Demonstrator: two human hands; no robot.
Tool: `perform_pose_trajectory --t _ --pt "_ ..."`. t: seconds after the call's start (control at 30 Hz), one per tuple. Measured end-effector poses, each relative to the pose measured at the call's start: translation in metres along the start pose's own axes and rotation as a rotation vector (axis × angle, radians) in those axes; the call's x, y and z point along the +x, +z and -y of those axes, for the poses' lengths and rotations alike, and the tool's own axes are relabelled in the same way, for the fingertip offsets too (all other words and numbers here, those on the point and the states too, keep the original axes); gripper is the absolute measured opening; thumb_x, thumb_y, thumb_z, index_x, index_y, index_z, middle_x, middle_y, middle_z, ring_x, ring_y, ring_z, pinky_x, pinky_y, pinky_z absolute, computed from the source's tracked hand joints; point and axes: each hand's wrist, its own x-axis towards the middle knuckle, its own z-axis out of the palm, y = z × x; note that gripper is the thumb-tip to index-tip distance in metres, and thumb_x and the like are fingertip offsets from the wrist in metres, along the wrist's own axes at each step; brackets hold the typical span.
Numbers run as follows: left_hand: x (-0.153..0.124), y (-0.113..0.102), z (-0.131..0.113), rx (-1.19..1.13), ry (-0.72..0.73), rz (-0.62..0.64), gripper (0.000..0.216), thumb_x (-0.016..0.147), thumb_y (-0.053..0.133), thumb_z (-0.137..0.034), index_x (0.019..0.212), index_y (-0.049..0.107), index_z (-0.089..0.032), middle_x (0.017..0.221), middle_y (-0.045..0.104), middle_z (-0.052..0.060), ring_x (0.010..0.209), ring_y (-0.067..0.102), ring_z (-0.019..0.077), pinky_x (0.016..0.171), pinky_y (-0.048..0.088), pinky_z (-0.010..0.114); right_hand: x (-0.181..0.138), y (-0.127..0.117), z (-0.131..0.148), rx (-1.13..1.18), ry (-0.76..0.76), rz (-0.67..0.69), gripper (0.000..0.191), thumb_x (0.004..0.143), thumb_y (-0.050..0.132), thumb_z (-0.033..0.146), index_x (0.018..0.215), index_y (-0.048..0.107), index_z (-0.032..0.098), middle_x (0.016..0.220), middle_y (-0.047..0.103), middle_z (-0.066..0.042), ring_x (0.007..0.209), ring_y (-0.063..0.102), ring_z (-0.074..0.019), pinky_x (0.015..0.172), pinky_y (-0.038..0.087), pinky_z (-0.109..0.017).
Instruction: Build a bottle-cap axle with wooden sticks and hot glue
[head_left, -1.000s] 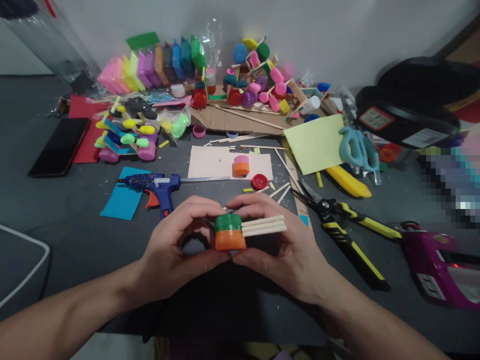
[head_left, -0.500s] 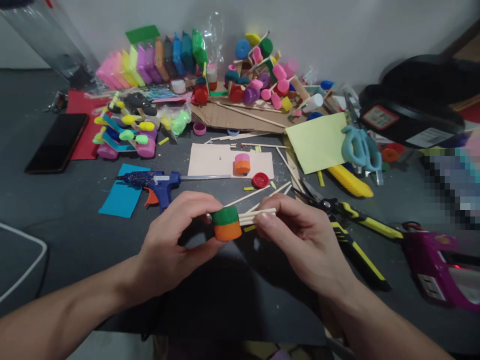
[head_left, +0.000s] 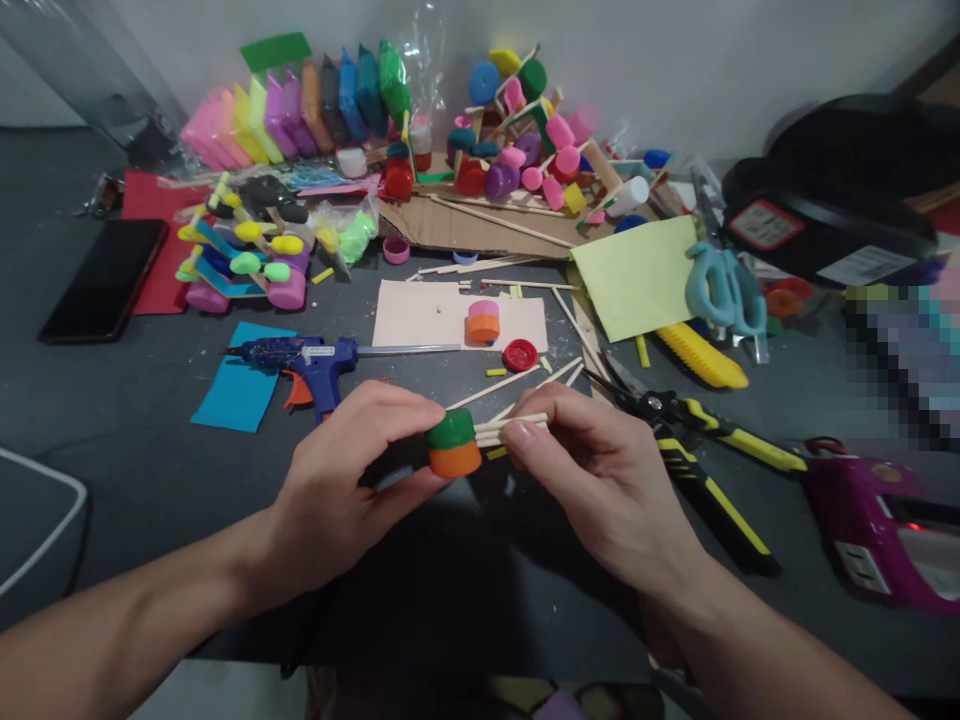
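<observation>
Between thumb and fingers, my left hand (head_left: pixel 349 465) grips a pair of stacked bottle caps (head_left: pixel 454 445), green above orange. Several thin wooden sticks (head_left: pixel 517 427) reach from the caps' right side into the pinch of my right hand (head_left: pixel 581 470). Whether the sticks are fixed to the caps, I cannot tell. Beyond my hands, a pink-and-orange cap pair (head_left: pixel 484 321) stands on a pale card (head_left: pixel 420 313), with a red cap (head_left: pixel 520 355) at the card's lower edge. A blue glue gun (head_left: pixel 315 358) lies past my left hand, partly over blue paper (head_left: pixel 240 390).
Black-and-yellow pliers (head_left: pixel 705 425) lie right of my right hand, near a yellow cutter (head_left: pixel 701 355) and teal scissors (head_left: pixel 724 290). A phone (head_left: pixel 105 280) is at the far left. Small cap-wheeled models (head_left: pixel 247 265) and coloured clay packs (head_left: pixel 300 110) stand toward the wall.
The view has shifted slightly. Both hands keep their hold on the caps and the sticks, with almost no movement.
</observation>
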Motion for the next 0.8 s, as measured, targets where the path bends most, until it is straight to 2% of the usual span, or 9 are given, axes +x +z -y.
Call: perform_pose_trajectory --t 0.23,0.4,0.57,0.8 --pt "0.004 0.002 0.005 0.114 0.195 -0.003 0.031 0.086 0.073 -0.016 0.115 0.063 -0.02 0.105 0.071 0.006 0.098 0.066 0.0179 0.085 0.055 0.03 0.001 0.0 -0.001 -0.019 0.007 0.028 0.023 0.096 0.056 0.027 0.075 0.06 0.019 0.07 0.053 0.004 0.062 0.045 -0.0099 0.056 0.035 -0.025" --pt "0.003 0.003 0.005 0.122 0.18 0.012 0.03 0.087 0.073 -0.016 0.114 0.061 -0.019 0.106 0.069 0.006 0.099 0.064 0.0163 0.086 0.055 0.028 0.001 0.0 -0.002 -0.014 -0.002 0.025 0.023 0.096 0.057 0.027 0.074 0.059 0.02 0.07 0.053 0.004 0.062 0.045 -0.0097 0.057 0.034 -0.025" --pt "0.005 0.002 0.004 0.14 0.158 0.01 0.029 0.088 0.071 -0.019 0.115 0.059 -0.019 0.105 0.068 0.006 0.098 0.065 0.0182 0.085 0.055 0.03 0.004 -0.003 -0.002 -0.003 0.056 0.037 0.025 0.095 0.058 0.037 0.077 0.062 0.019 0.068 0.052 0.004 0.061 0.044 -0.0107 0.055 0.033 -0.026" --pt "0.009 0.002 0.005 0.333 0.069 0.075 0.026 0.087 0.067 -0.014 0.112 0.06 -0.019 0.107 0.069 0.005 0.099 0.066 0.0178 0.088 0.054 0.029 0.012 -0.008 -0.004 0.018 0.157 0.08 0.03 0.097 0.054 0.035 0.071 0.057 0.019 0.065 0.05 0.005 0.059 0.043 -0.0099 0.053 0.033 -0.023"
